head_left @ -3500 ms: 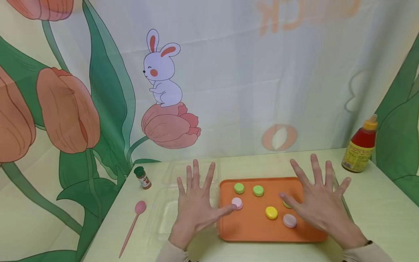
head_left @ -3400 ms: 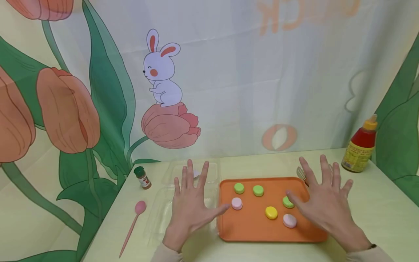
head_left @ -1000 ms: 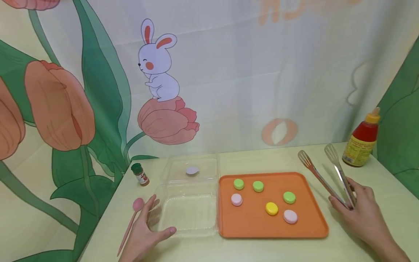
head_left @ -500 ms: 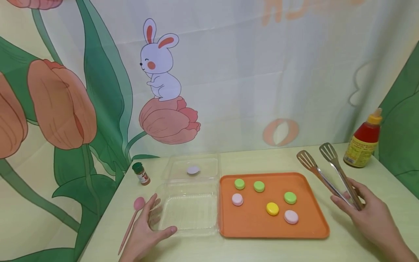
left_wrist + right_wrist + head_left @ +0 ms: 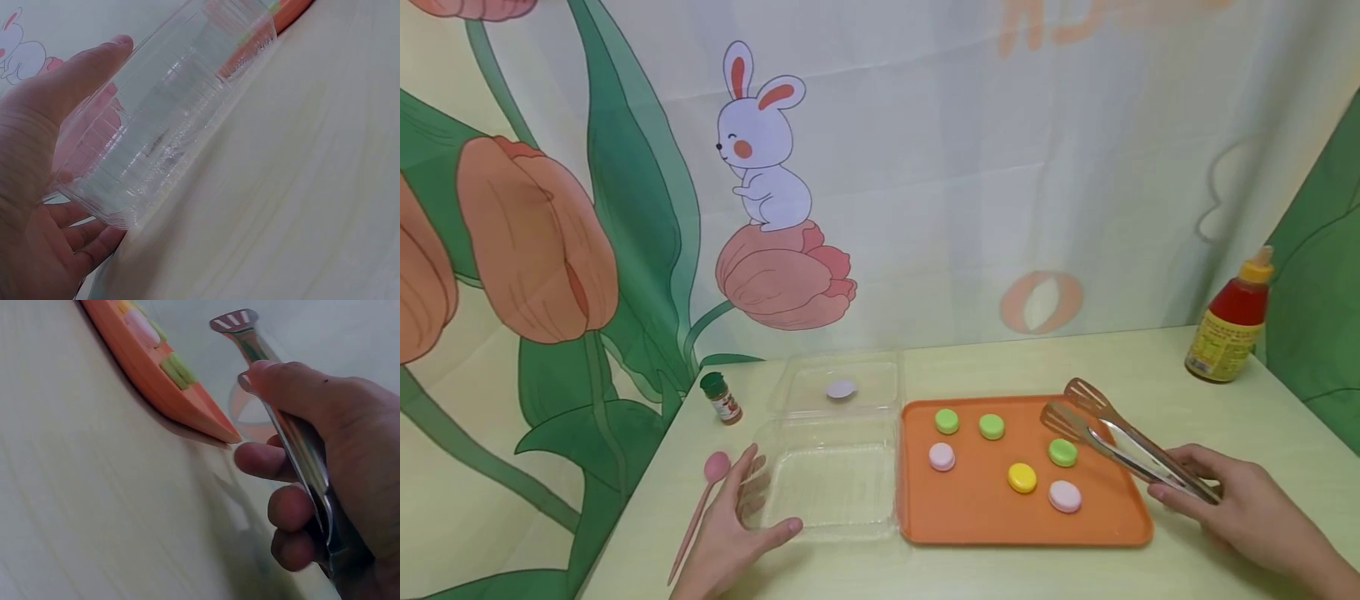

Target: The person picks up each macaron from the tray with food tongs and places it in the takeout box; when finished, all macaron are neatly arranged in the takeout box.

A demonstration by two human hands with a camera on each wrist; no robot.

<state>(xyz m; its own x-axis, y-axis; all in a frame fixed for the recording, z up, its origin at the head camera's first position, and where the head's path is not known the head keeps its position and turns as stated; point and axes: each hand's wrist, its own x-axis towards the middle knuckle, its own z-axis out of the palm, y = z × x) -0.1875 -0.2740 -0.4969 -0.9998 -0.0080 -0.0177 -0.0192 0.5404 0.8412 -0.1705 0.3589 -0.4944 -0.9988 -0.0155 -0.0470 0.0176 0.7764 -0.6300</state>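
Note:
My right hand holds metal tongs by the handle end. Their slotted heads are slightly apart, above the right side of the orange tray, near a green macaron. Also on the tray are two more green macarons, two pink ones and a yellow macaron. In the right wrist view the thumb and curled fingers close round the tongs. My left hand grips the left end of a clear plastic box, thumb at the near corner; the left wrist view shows the box between thumb and fingers.
The box's lid, with a pale oval sticker, lies folded back behind it. At left are a pink spoon and a green-capped spice jar. A red sauce bottle stands at the back right. A printed curtain hangs behind the table.
Both hands were spread over the table at first. Then the left came to the box and the right took the tongs, now swung left over the tray with their heads closer together.

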